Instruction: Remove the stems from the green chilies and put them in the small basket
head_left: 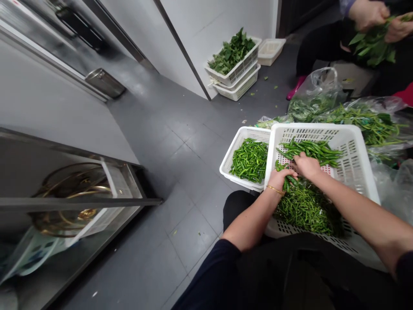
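A large white basket holds long green chilies at its far side and a heap of small green stems at its near side. Over it, my left hand, with a gold bangle at the wrist, is closed on some green chilies. My right hand is closed beside it, its fingertips low among the chilies; what they pinch is too small to make out. Left of the large basket, a smaller white basket is filled with green chilies.
Stacked white baskets with leafy greens stand by the wall. Plastic bags of greens lie beyond the large basket. At the top right, another person's hands hold leafy greens. A metal shelf is at the left.
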